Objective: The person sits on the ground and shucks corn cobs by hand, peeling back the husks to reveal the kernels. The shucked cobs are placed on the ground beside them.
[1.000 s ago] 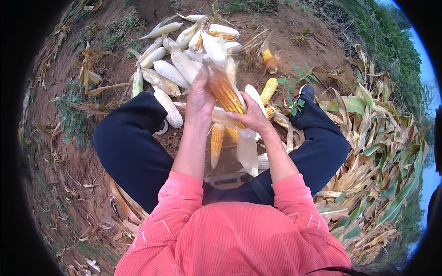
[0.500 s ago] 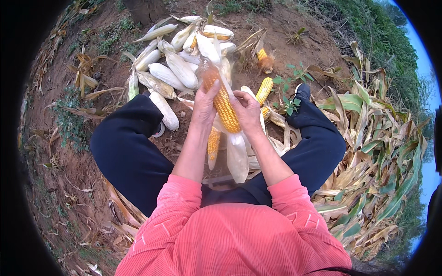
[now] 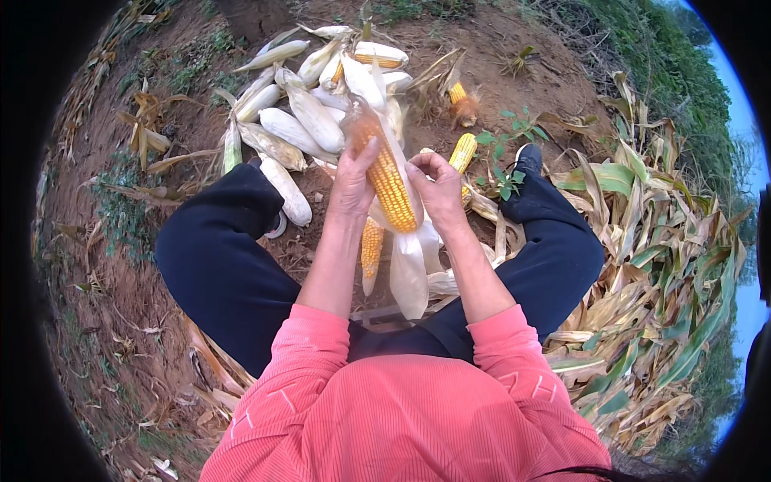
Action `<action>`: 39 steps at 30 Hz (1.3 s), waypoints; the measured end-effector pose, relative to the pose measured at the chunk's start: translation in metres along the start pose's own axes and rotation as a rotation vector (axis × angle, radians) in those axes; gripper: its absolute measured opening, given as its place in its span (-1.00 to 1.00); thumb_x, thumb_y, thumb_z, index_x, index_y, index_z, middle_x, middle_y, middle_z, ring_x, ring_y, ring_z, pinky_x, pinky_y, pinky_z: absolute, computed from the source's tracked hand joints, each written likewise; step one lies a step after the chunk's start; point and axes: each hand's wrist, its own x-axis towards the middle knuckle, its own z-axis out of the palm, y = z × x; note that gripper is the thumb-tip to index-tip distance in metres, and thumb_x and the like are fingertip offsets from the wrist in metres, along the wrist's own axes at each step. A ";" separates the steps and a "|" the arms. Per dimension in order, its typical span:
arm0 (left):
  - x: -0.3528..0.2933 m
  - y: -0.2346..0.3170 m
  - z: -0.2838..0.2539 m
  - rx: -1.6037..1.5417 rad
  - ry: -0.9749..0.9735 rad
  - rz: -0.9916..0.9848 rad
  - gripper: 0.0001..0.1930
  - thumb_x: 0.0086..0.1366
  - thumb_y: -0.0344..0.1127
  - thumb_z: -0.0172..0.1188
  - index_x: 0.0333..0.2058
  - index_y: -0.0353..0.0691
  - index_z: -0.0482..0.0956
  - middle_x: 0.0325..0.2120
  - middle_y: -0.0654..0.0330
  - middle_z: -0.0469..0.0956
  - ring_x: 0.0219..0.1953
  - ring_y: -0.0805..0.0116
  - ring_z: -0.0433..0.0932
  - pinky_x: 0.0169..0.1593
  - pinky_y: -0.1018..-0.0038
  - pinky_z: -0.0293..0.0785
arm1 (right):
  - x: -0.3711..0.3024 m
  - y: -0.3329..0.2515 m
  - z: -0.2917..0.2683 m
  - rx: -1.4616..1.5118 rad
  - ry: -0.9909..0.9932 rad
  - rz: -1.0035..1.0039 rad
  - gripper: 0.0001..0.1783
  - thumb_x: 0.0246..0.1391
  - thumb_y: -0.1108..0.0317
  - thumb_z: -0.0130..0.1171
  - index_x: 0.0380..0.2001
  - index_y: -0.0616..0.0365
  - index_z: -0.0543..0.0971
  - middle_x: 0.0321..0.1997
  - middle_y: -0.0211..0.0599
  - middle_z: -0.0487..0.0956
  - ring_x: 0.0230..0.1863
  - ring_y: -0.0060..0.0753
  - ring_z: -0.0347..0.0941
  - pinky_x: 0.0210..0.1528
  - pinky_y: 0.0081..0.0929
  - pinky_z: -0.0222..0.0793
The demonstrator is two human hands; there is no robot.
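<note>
My left hand is wrapped round a partly bared ear of corn, which is held tilted between my knees. Its yellow kernels face up, and brown silk covers the far end. Pale husk hangs from the near end of the ear. Close to the ear's right side, my right hand is closed, with thumb and forefinger pinched at the edge of the husk; the exact grip is partly hidden. Below the held ear lies another bare yellow cob. Past my right hand rests a further yellow cob.
A heap of ears in pale husks lies ahead to the left, with one husked ear by my left foot. A cob with brown silk lies further off. Dry stalks and leaves pile up on the right. A small green plant grows by my right shoe.
My right hand has shifted slightly right, away from the kernels, with its fingers curled tighter. The hanging husk has swung a little left. My left hand still holds the ear.
</note>
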 end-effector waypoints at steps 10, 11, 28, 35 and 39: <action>0.000 0.001 0.003 0.007 -0.020 0.009 -0.44 0.21 -0.23 0.27 0.08 -0.40 0.31 -0.08 0.02 0.51 -0.02 0.19 0.53 0.10 0.29 0.45 | -0.002 -0.006 0.004 -0.012 0.053 -0.040 -0.87 0.04 0.45 0.19 -0.33 0.29 0.55 -0.38 -0.33 0.59 -0.31 -0.58 0.47 -0.22 -0.59 0.41; -0.001 0.003 0.003 0.014 -0.019 0.004 -0.45 0.21 -0.23 0.27 0.08 -0.39 0.31 -0.08 0.03 0.51 -0.03 0.20 0.53 0.09 0.30 0.46 | -0.003 -0.008 0.003 -0.007 0.030 -0.007 -0.86 0.05 0.45 0.18 -0.32 0.29 0.55 -0.37 -0.32 0.59 -0.30 -0.57 0.48 -0.22 -0.58 0.41; -0.005 0.014 0.010 -0.040 -0.045 -0.008 -0.48 0.20 -0.27 0.28 0.07 -0.33 0.35 -0.09 0.16 0.52 -0.04 0.33 0.51 0.11 0.37 0.41 | 0.002 0.003 -0.005 0.417 0.072 0.176 -0.88 0.23 0.45 -0.06 -0.19 0.22 0.38 -0.32 -0.33 0.48 -0.32 -0.54 0.42 -0.19 -0.56 0.37; 0.003 0.028 -0.011 -0.212 0.104 0.114 -0.51 0.23 -0.26 0.24 0.09 -0.27 0.34 -0.07 0.19 0.50 0.00 0.30 0.47 0.13 0.34 0.37 | 0.009 0.007 -0.034 0.822 0.232 0.321 -0.86 0.13 0.61 -0.17 -0.25 0.19 0.31 -0.41 -0.28 0.39 -0.49 -0.45 0.31 -0.41 -0.39 0.33; 0.012 0.029 -0.038 -0.324 0.162 0.231 -0.49 0.23 -0.23 0.23 0.11 -0.26 0.34 0.00 0.09 0.48 0.07 0.12 0.44 0.19 0.16 0.33 | 0.011 0.035 -0.039 0.836 0.267 0.394 -0.86 0.18 0.55 -0.18 -0.18 0.23 0.29 -0.43 -0.30 0.36 -0.52 -0.47 0.28 -0.46 -0.44 0.29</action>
